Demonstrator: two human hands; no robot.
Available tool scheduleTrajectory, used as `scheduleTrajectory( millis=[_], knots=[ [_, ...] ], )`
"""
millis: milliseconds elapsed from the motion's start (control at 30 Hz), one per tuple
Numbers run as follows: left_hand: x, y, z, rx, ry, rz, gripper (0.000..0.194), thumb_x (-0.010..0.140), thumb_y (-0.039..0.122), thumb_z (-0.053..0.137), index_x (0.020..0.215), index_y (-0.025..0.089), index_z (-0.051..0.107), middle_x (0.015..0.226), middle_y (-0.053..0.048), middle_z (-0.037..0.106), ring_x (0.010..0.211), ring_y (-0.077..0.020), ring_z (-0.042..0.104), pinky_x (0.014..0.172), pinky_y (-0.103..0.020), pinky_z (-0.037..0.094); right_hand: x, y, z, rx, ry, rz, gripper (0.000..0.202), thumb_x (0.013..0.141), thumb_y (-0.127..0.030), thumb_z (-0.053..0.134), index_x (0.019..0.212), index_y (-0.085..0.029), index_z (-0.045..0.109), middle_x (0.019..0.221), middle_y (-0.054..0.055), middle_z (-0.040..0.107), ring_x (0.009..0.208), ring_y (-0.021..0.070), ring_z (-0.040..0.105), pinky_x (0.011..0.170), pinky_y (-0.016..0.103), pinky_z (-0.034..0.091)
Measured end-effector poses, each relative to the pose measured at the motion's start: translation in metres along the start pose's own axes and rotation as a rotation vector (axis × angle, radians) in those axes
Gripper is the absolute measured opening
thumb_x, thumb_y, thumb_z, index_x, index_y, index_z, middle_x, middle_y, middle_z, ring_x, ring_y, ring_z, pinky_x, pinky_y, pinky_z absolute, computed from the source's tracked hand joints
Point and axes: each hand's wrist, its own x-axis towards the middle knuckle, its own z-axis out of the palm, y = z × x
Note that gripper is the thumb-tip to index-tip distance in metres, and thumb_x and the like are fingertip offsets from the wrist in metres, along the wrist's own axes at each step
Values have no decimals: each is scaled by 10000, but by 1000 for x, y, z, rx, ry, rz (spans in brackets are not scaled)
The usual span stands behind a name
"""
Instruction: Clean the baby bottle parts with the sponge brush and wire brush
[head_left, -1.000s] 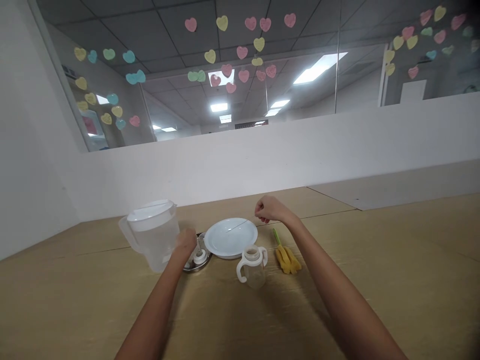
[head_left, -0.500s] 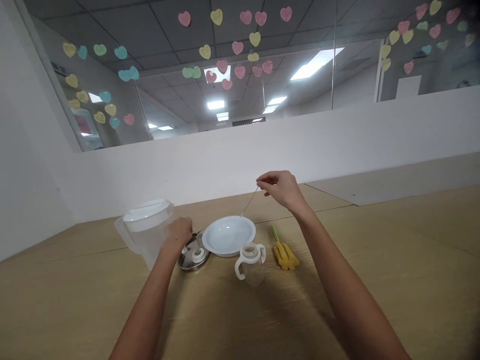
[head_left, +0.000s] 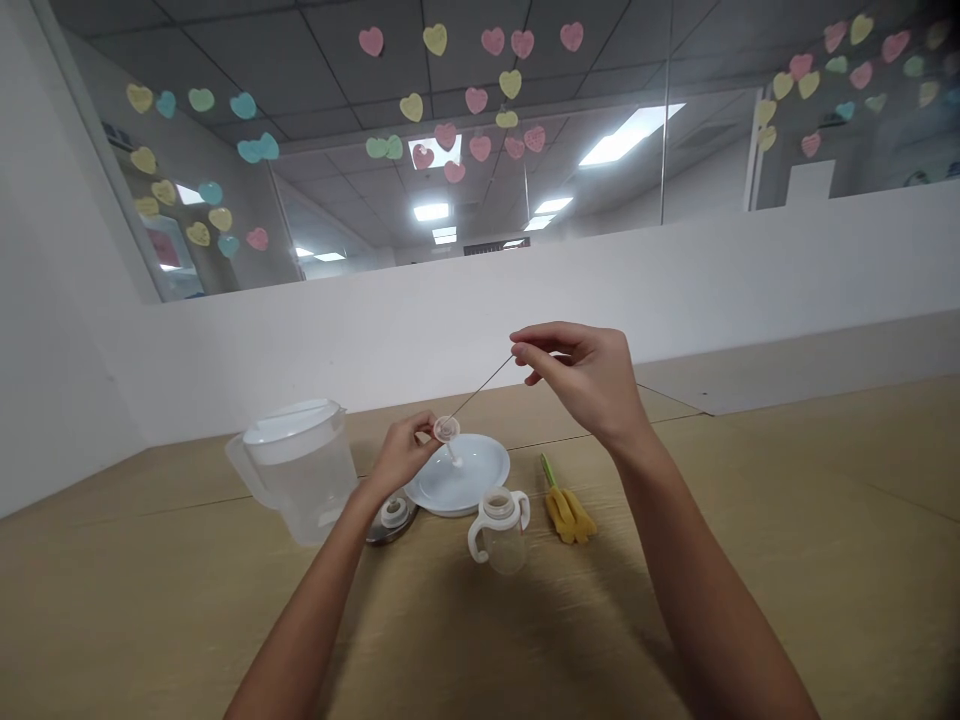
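My right hand [head_left: 585, 375] is raised above the table and pinches the top end of a thin wire brush [head_left: 480, 385]. The wire slants down to the left into a small clear bottle part with a short tube [head_left: 448, 432], which my left hand [head_left: 401, 455] holds over the white plate [head_left: 459, 478]. In front of the plate stands a clear baby bottle with two handles [head_left: 500, 523], open at the top. A steel dish [head_left: 390, 520] holding a white ring cap lies just left of the plate.
A clear plastic jug with a white lid [head_left: 300, 470] stands at the left on the wooden table [head_left: 787, 560]. A yellow sponge brush with a green handle [head_left: 568, 508] lies right of the bottle. A low white partition [head_left: 675, 290] runs behind the table.
My left hand has lifted the small clear part from the steel dish up over the plate. My right hand has risen with the wire brush, whose tip now meets that part.
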Motion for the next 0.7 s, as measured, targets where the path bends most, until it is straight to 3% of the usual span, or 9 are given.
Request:
scheduleTrajectory(
  millis=[200,700],
  knots=[
    [3,-1,11,-164,107,-2,181,707,324,550,712,144,531,750,-20,593,749,-142,542,589,-195,400,-6,-12,-5,-80,28,-94,151,739,-281,604,795,-178,699,757,26,666,642,144,613,518,262,550],
    [0,6,10,-180,150,11,179,694,321,563,692,145,531,720,-4,582,692,-116,516,577,-184,387,-12,-17,3,-213,81,-222,153,790,-209,545,835,-192,691,798,20,666,702,146,616,566,265,551]
  ],
)
